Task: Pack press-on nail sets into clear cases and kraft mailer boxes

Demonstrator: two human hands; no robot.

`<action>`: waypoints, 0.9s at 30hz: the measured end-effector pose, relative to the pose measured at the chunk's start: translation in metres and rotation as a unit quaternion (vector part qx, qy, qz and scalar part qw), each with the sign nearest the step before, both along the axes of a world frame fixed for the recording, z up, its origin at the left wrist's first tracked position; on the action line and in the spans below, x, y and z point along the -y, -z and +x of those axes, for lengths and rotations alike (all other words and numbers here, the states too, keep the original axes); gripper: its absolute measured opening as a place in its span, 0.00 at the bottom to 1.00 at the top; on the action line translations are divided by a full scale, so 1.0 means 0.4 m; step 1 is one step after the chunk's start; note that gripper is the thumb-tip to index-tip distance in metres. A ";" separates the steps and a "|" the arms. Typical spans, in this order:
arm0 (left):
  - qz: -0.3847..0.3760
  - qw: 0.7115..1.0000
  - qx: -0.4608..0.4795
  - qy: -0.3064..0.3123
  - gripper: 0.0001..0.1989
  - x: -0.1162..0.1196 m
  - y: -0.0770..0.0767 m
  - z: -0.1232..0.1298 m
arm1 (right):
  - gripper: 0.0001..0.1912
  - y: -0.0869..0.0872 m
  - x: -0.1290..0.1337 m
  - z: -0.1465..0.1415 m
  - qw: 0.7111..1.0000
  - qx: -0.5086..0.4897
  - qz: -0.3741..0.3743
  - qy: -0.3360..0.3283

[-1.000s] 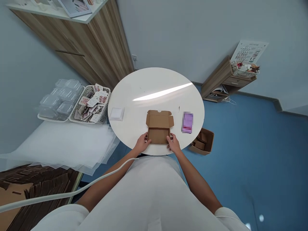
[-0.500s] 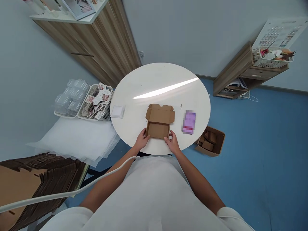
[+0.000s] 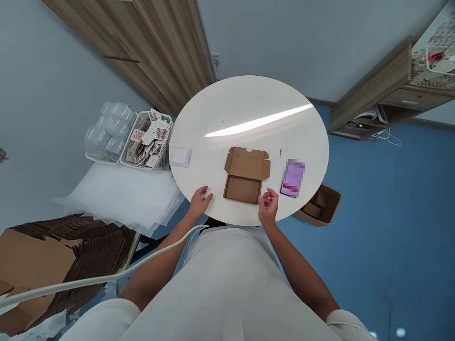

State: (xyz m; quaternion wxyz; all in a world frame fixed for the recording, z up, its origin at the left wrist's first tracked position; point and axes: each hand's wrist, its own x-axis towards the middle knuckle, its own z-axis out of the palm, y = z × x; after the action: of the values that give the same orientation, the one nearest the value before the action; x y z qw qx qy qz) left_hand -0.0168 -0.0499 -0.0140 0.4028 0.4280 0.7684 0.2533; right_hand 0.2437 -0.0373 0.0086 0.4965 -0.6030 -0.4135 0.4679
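Observation:
An open brown cardboard box (image 3: 243,189) lies near the front edge of the round white table (image 3: 245,99), its lid folded back away from me. My left hand (image 3: 200,201) is over the table edge to the left of the box, apart from it, thumb and fingers spread and holding nothing. Just right of the box's near corner is my right hand (image 3: 268,205), fingers curled with a gap to the thumb and nothing visible in it. A phone (image 3: 293,179) with a blurred purple screen lies to the right. On the table's left side sits a small white stack (image 3: 181,157).
White baskets hold printed cards (image 3: 147,142) and clear plastic cases (image 3: 111,130) at the left, above white sheets (image 3: 124,189). Flattened cardboard (image 3: 88,260) is stacked at lower left. A carton (image 3: 329,208) stands on the floor at right. A white cable (image 3: 142,263) crosses my left arm.
Both hands have let go of the box and moved apart, the left one leftward and the right one rightward. The whole view has shifted a little.

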 end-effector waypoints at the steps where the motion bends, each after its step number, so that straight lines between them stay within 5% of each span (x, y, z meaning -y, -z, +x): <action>1: 0.003 1.000 0.001 -0.007 0.23 -0.003 0.000 -0.015 | 0.20 -0.012 -0.009 -0.014 1.000 0.003 0.005 -0.009; 9: 0.037 0.999 0.003 -0.029 0.20 -0.043 -0.023 -0.192 | 0.17 -0.053 -0.084 -0.208 0.996 0.043 -0.049 -0.069; 16: 0.068 0.995 0.008 -0.071 0.26 -0.132 -0.030 -0.357 | 0.22 -0.028 -0.169 -0.459 0.942 0.108 -0.191 -0.254; 20: 0.105 0.994 -0.019 -0.001 0.26 -0.210 -0.031 -0.404 | 0.26 -0.008 -0.249 -0.580 0.936 0.085 -0.251 -0.230; 27: 0.012 0.999 -0.014 0.033 0.28 -0.306 0.002 -0.428 | 0.26 0.012 -0.312 -0.697 0.954 0.081 -0.235 -0.166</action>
State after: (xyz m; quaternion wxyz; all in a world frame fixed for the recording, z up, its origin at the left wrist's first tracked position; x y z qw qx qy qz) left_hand -0.1879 0.0726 -0.0146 0.3948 0.4617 0.7563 0.2427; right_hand -0.0353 0.0876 0.0037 0.2208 -0.6611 -0.4250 0.5776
